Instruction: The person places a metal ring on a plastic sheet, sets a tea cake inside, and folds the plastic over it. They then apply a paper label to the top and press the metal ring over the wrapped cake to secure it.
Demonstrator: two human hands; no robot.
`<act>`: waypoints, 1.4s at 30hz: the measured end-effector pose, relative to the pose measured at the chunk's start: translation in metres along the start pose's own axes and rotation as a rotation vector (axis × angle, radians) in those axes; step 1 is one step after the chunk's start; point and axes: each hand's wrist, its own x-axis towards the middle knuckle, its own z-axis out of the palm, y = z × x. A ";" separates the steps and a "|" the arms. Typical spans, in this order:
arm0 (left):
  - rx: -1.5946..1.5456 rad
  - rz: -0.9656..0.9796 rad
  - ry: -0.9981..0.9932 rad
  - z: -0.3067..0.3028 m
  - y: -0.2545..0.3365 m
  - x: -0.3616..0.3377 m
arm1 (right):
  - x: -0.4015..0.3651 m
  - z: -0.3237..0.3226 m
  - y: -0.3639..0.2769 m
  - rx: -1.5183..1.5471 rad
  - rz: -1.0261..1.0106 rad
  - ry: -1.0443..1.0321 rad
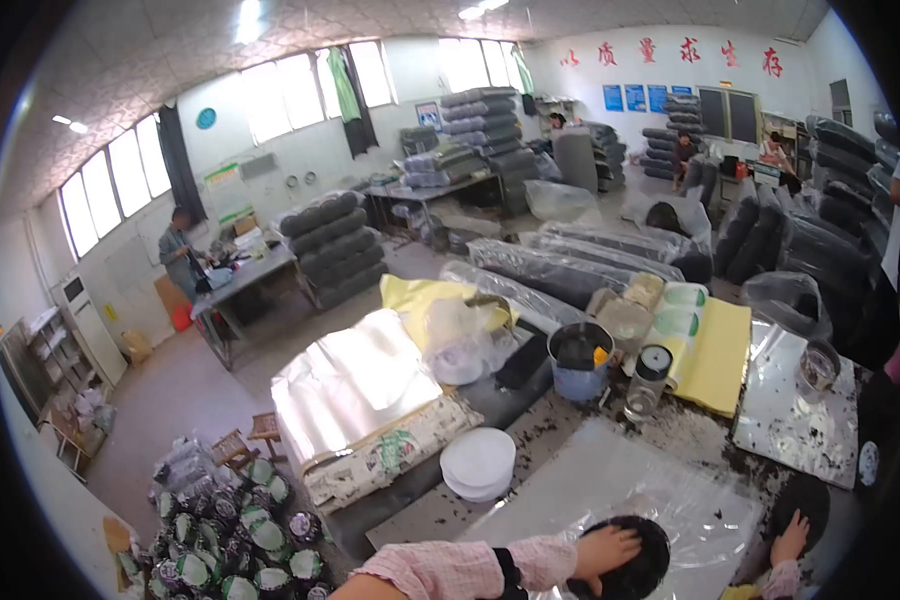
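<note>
My left hand (606,556), at the end of a pink checked sleeve, lies on a round black object (648,566), its fingers stretched out and thumb apart. The object rests on clear plastic sheeting (560,500) near the bottom edge. Further right, my right hand (792,540) touches another round dark object (804,500) with extended fingers. What that object is made of cannot be made out. A stack of white round discs (478,462) stands left of the sheeting. A glass jar with a dark lid (648,382) stands beyond it.
A bucket (578,372) with dark contents stands behind the sheeting, beside yellow sheets (715,355). A silvery tray (795,400) holds a glass container at right. Foil-like sheets (350,385) lie left. Wrapped round packages (230,540) cover the floor. Several people are further back.
</note>
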 end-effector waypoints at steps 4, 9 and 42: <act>-0.095 0.073 0.079 -0.042 -0.009 -0.027 | 0.016 0.002 0.023 0.860 -0.359 0.339; -0.790 -0.231 0.434 -0.046 -0.021 -0.045 | -0.181 -0.132 -0.094 0.907 -0.577 0.489; -0.143 0.331 -0.164 -0.048 -0.012 0.015 | -0.254 -0.006 -0.231 0.313 -1.148 -0.693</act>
